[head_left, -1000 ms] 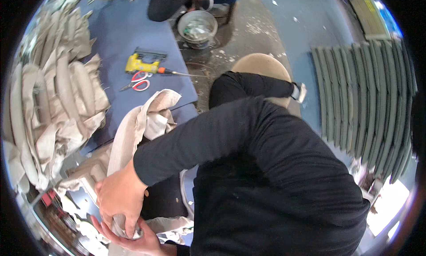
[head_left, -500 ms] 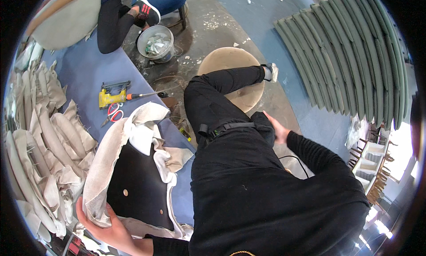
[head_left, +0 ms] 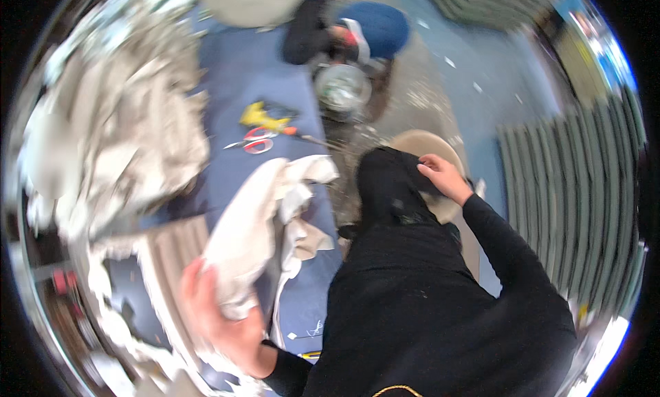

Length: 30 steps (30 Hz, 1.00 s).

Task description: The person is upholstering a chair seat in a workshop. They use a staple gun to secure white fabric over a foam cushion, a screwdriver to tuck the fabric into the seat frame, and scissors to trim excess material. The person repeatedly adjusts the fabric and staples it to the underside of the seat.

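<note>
My left hand (head_left: 223, 321), smeared by motion, grips the lower end of a cream fabric-covered cushion piece (head_left: 249, 225). Loose white and cream cloth flaps (head_left: 302, 242) hang off its right side. Its dark backing is mostly hidden now. Beyond it on the blue tabletop lie red-handled scissors (head_left: 258, 141) and a yellow staple gun (head_left: 262, 115) beside an orange-and-dark tool (head_left: 295, 131). My right hand (head_left: 447, 179) is over my black-clad knee, fingers loosely bent and apart from the cushion piece; nothing shows in it.
Left of the blue table (head_left: 234, 67) are heaped cream covers (head_left: 137, 122). A ribbed beige panel (head_left: 180, 259) lies near my left hand. A bucket of scraps (head_left: 342, 91) and a round beige disc (head_left: 430, 146) stand on the floor. Stacked green pads (head_left: 570, 204) fill the right.
The whole view has swung, shifting the table and tools rightward. My right hand has moved from beside my leg to over the knee. My left hand still holds the cushion piece, now turned more edge-on.
</note>
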Tool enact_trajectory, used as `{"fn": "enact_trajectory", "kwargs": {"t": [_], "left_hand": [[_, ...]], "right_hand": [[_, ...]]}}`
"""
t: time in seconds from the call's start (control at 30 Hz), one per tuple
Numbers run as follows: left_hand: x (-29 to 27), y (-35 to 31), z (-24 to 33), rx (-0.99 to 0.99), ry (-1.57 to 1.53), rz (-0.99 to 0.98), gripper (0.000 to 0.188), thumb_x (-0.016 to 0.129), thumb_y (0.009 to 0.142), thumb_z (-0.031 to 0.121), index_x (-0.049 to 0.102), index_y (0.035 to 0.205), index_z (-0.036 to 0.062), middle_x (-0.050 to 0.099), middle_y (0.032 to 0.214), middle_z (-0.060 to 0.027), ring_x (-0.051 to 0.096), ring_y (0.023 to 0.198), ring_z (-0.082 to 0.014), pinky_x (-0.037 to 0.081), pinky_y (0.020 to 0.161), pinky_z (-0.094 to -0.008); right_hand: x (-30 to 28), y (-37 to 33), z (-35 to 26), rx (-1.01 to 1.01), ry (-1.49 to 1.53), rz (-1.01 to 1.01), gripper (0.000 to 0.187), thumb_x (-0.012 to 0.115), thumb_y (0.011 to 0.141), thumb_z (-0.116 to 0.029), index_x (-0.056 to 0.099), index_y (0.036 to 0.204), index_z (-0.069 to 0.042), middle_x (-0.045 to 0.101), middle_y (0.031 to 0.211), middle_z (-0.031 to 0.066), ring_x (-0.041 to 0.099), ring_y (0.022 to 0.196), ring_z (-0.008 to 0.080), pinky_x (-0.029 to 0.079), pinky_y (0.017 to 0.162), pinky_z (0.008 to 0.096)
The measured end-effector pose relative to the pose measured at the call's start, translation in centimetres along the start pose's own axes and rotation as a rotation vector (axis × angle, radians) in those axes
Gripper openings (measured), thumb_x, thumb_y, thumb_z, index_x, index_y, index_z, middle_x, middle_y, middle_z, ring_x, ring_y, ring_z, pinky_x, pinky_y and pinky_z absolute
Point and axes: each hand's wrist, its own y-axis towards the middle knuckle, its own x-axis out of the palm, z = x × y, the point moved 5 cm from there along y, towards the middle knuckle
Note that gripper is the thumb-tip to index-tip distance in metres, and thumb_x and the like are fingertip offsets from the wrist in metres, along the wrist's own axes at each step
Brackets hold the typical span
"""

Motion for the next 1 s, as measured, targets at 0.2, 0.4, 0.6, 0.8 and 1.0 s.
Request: {"fn": "enact_trajectory", "kwargs": {"t": [0.2,0.4,0.6,0.8,1.0], "left_hand": [[-1.9,-5.2,0.6,-0.015,-0.029,0.289,0.067,0.082,0.062,0.007,0.075,0.128,0.0135,0.070,0.133,-0.0177,0.073,0.113,-0.0409,0.061,0.092,-0.0461],[-3.0,-11.1,1.0,-0.094,-0.048,0.363,0.064,0.084,0.073,0.014,0.073,0.135,0.0260,0.072,0.129,-0.0115,0.071,0.110,-0.0325,0.060,0.089,-0.0433],[-3.4,-21.1,1.3,-0.314,0.228,0.814,0.076,0.093,0.070,0.043,0.071,0.140,0.0271,0.064,0.146,-0.0115,0.061,0.128,-0.0364,0.044,0.107,-0.0561],[5.4,-46.8,-9.8,-1.371,0.644,1.127,0.051,0.079,0.090,0.028,0.069,0.137,0.0117,0.070,0.131,-0.0146,0.060,0.128,-0.0392,0.044,0.109,-0.0532],[12.9,-63.8,-11.6,-1.907,0.734,0.757,0.067,0.080,0.090,0.029,0.058,0.151,0.0115,0.067,0.128,-0.0203,0.063,0.120,-0.0414,0.051,0.102,-0.0545]], "right_hand": [[9.0,-4.7,-33.5,-1.021,0.006,-0.433,0.080,0.093,0.080,-0.026,0.059,0.148,-0.003,0.065,0.148,0.0160,0.063,0.134,0.0316,0.046,0.118,0.0439],[19.2,-19.0,-42.1,-1.780,-0.480,-0.851,0.067,0.077,0.091,-0.032,0.058,0.149,-0.004,0.070,0.137,0.0194,0.069,0.123,0.0400,0.055,0.106,0.0510],[20.9,-22.4,-40.1,-1.684,-0.178,-0.934,0.078,0.078,0.088,-0.031,0.052,0.153,0.003,0.066,0.121,0.0168,0.065,0.106,0.0327,0.049,0.102,0.0419],[23.7,-20.9,-44.1,-1.689,-0.230,-0.853,0.076,0.080,0.089,-0.016,0.047,0.153,0.003,0.062,0.140,0.0184,0.061,0.131,0.0300,0.041,0.117,0.0409],[24.0,-17.6,-46.4,-1.428,-0.025,-0.896,0.079,0.086,0.085,-0.011,0.048,0.154,-0.001,0.055,0.153,0.0150,0.053,0.143,0.0265,0.038,0.123,0.0397]]}}
